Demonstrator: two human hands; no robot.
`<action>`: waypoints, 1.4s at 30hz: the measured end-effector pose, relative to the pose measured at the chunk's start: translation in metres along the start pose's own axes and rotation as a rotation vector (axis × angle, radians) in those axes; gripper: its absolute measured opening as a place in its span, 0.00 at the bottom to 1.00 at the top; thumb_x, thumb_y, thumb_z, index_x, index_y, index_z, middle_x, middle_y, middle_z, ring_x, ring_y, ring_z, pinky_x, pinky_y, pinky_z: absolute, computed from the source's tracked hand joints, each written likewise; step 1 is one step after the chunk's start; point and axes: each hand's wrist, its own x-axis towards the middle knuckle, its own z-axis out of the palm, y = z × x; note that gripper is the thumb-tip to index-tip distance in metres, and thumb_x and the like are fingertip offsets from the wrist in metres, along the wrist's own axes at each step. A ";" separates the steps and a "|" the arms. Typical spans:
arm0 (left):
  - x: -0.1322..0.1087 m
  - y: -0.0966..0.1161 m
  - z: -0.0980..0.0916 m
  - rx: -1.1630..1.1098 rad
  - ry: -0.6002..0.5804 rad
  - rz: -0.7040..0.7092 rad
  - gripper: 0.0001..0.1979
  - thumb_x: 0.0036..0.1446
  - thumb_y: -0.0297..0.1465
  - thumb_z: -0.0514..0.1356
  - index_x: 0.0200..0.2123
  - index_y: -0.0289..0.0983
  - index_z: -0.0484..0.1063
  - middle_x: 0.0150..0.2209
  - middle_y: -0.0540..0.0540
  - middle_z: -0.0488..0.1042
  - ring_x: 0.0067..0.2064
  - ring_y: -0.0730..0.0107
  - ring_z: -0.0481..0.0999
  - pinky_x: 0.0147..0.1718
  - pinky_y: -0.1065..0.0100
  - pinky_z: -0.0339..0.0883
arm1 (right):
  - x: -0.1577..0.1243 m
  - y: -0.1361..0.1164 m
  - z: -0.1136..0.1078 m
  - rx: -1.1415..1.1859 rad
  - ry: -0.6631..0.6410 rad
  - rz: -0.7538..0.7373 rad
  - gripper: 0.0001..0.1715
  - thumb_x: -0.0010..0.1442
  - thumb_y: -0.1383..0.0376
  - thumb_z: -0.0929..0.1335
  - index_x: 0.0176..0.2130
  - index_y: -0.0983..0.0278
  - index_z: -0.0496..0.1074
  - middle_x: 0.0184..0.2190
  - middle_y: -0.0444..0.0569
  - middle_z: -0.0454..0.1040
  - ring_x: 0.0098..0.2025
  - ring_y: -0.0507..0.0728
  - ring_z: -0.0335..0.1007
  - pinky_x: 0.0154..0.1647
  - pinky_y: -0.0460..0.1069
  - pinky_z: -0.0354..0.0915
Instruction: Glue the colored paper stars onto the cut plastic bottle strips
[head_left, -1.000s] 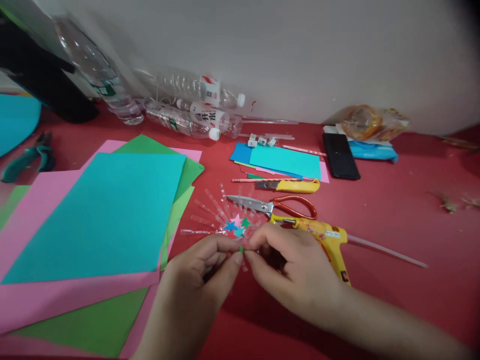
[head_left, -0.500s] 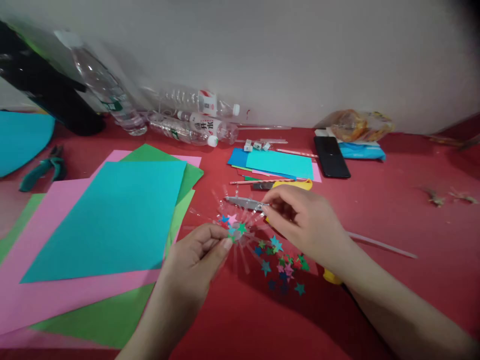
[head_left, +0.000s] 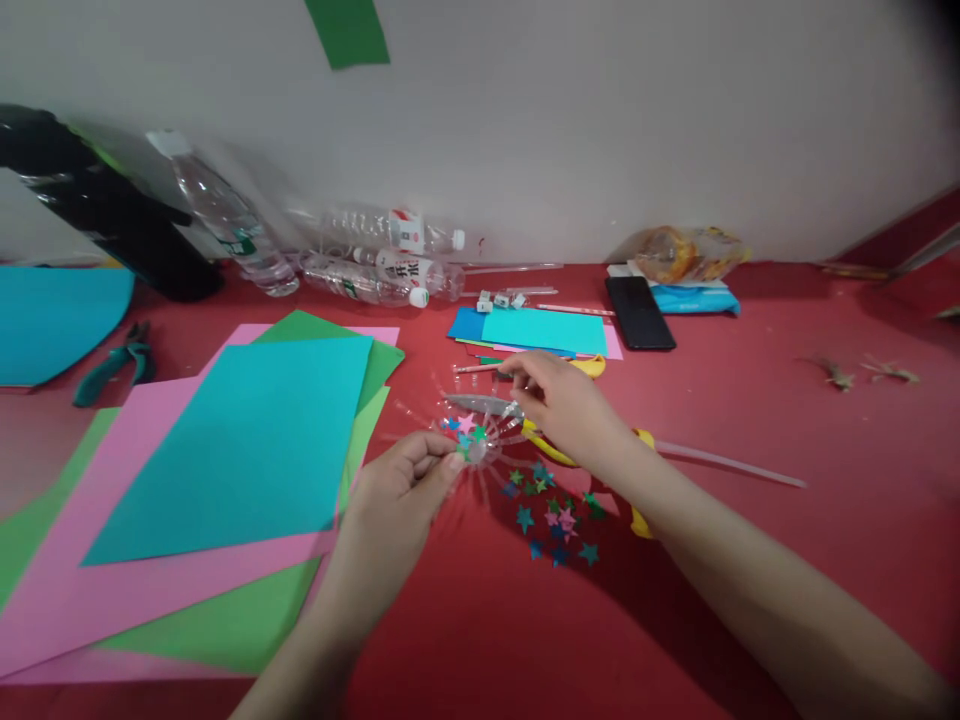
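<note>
My left hand (head_left: 405, 490) pinches a clear plastic piece with thin strips (head_left: 478, 452) that fan out all round like a burst. Small paper stars (head_left: 466, 425) in pink, blue and green sit at its centre, close to my thumb and forefinger. Over the far right side of the burst hovers my right hand (head_left: 562, 405), its thumb and forefinger curved and a little apart, with nothing visible between them. Yellow-handled scissors (head_left: 487, 404) lie partly beneath that hand, blades pointing left. More loose stars (head_left: 559, 520) are scattered on the red tabletop below it.
Large coloured sheets (head_left: 225, 450) spread over the left side, with pliers (head_left: 112, 370) beyond them. Plastic bottles (head_left: 367, 280) and a black cylinder (head_left: 112, 210) stand or lie by the wall. Small paper strips (head_left: 547, 328), a phone (head_left: 640, 312) and a straw (head_left: 735, 466) lie rightward.
My right hand has moved away from a strip of the plastic burst, up and to the left, and its fingertips have parted. My left hand keeps its pinch. The view has tilted up slightly.
</note>
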 end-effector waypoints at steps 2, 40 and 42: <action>0.001 0.003 0.003 -0.019 0.002 -0.007 0.11 0.52 0.40 0.60 0.31 0.37 0.72 0.17 0.57 0.60 0.19 0.79 0.55 0.18 0.76 0.48 | -0.001 0.002 -0.002 -0.011 0.018 -0.019 0.13 0.58 0.74 0.63 0.41 0.63 0.70 0.37 0.49 0.73 0.37 0.55 0.69 0.38 0.51 0.64; -0.009 0.000 0.006 -0.142 -0.042 0.010 0.09 0.58 0.38 0.58 0.34 0.37 0.69 0.21 0.56 0.62 0.23 0.78 0.58 0.22 0.75 0.52 | -0.034 -0.061 -0.019 -0.089 -0.005 -0.382 0.11 0.66 0.71 0.62 0.36 0.68 0.73 0.37 0.53 0.74 0.40 0.56 0.68 0.43 0.51 0.65; -0.010 0.002 0.007 -0.143 -0.056 0.001 0.09 0.59 0.37 0.57 0.35 0.37 0.68 0.21 0.56 0.61 0.23 0.77 0.57 0.21 0.75 0.52 | -0.034 -0.061 -0.019 -0.082 -0.010 -0.389 0.11 0.66 0.71 0.62 0.37 0.69 0.74 0.36 0.53 0.74 0.39 0.56 0.68 0.42 0.51 0.65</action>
